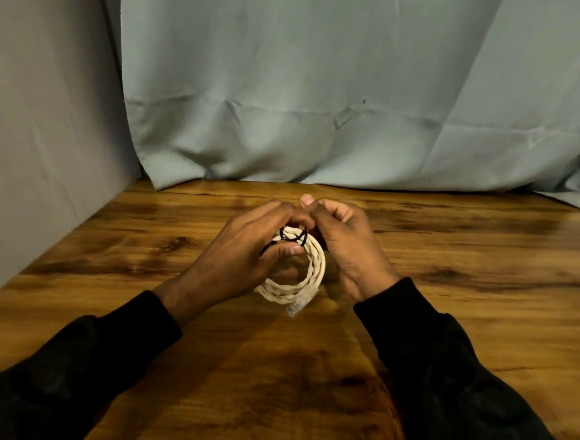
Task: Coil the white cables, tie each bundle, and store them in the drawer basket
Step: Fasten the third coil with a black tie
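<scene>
- A coiled white braided cable (pixel 307 276) is held between both hands just above the dark-grained wooden table (pixel 450 265), near the middle of the table.
- A thin black elastic band (pixel 292 237) crosses over the far part of the coil, its strands stretched in an X shape across the white loops.
- The left hand (pixel 245 251) comes in from the left side of the coil; its fingers (pixel 279 212) are curled together over the top of the bundle at the band, and its thumb presses against the coil from the near side.
- The right hand (pixel 342 244) grips the right side of the coil; its fingers (pixel 320 208) are bunched and pinched at the band, tips meeting those of the left hand.
- A clear plastic plug (pixel 296 308) at the cable's end hangs from the near edge of the coil, pointing toward the person.
- Both forearms wear black sleeves (pixel 443 368).
- A pale blue-grey cloth curtain (pixel 325 85) hangs behind the table, its hem touching the far edge.
- A plain grey wall (pixel 43 99) stands to the left.
</scene>
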